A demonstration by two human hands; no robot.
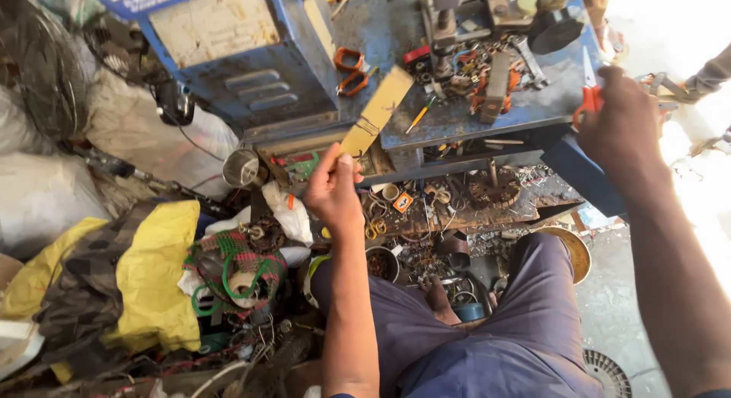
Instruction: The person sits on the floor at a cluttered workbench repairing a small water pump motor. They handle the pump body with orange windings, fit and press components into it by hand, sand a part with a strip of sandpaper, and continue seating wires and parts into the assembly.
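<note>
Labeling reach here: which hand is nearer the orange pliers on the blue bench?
Left. The left hand, holding a yellowish strip, sits just below the pliers. The right hand, holding orange-handled scissors, is far off at the bench's right end.

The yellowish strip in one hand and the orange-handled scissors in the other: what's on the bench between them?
Head view: between the strip and the scissors the blue bench top carries a yellow-handled screwdriver and a heap of small metal tools.

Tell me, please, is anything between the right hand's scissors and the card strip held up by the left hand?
Nothing visible. The left hand holds the strip up, the right hand grips the scissors, and only the cluttered bench lies behind the gap.
</note>
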